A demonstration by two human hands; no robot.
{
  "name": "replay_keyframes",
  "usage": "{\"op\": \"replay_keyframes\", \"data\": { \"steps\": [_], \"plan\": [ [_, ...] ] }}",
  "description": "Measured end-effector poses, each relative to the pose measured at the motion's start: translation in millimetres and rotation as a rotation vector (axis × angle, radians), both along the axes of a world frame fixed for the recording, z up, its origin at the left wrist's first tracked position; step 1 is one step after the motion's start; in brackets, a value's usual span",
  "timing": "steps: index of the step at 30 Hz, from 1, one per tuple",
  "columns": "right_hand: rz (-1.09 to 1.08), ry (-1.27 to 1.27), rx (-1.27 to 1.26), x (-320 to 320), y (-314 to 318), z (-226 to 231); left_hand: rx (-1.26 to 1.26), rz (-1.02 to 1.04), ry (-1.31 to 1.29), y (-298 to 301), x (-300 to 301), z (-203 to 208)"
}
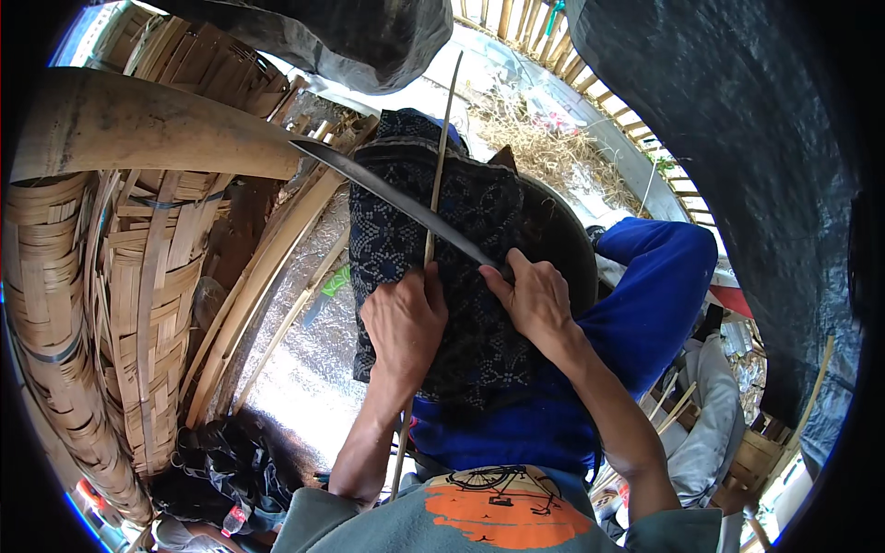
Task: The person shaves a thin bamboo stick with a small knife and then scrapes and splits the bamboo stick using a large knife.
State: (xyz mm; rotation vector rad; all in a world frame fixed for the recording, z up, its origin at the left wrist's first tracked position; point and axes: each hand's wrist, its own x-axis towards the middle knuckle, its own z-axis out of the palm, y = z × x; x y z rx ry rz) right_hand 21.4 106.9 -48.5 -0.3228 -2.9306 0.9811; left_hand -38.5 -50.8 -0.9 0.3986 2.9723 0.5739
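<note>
My left hand (pixel 406 321) is closed round a long thin bamboo strip (pixel 447 118), which runs from my body away to the far side. In my right hand (pixel 538 302) is the grip end of a long-bladed machete (pixel 392 195). Its dark, slightly curved blade slants to the far left and crosses the strip just beyond my left hand. Whether the edge bites into the strip I cannot tell. Beneath both hands a dark patterned cloth (pixel 392 244) lies over my lap. The machete's handle is mostly hidden by my right fingers.
Rolled woven bamboo panels (pixel 157 304) and a thick bamboo pole (pixel 166 124) stand close on the left, the pole's end near the blade tip. Split bamboo lengths (pixel 267 276) lean beside them. Dark sheeting (pixel 728 120) hangs at the right. Straw (pixel 553 138) litters the ground ahead.
</note>
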Motion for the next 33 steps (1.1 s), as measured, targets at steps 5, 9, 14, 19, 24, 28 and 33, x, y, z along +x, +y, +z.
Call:
{"op": "replay_keyframes", "data": {
  "steps": [5,9,14,19,24,28,33],
  "plan": [
    [-0.115,0.085,0.14,-41.4,3.9,-10.6,0.064,-0.022,-0.078,-0.4,24.1,11.5],
    [-0.068,0.051,0.131,-54.5,9.9,-11.7,0.129,0.011,-0.128,-5.2,22.7,12.0],
    [-0.003,-0.024,0.123,-61.2,16.4,-12.2,0.144,0.019,-0.132,-5.7,22.2,13.1],
    [-0.053,-0.134,0.182,-95.6,56.9,-34.0,0.218,0.032,-0.347,-24.2,48.9,34.3],
    [-0.143,0.116,-0.019,-61.0,61.4,-4.1,0.328,0.22,-0.454,-38.4,25.3,35.0],
    [-0.11,-0.007,-0.016,-18.8,48.9,22.2,0.418,0.212,-0.449,-26.5,3.0,26.5],
    [0.022,-0.047,-0.218,5.4,27.3,42.3,0.61,0.28,-0.689,-18.3,-7.3,22.6]
  ]
}}
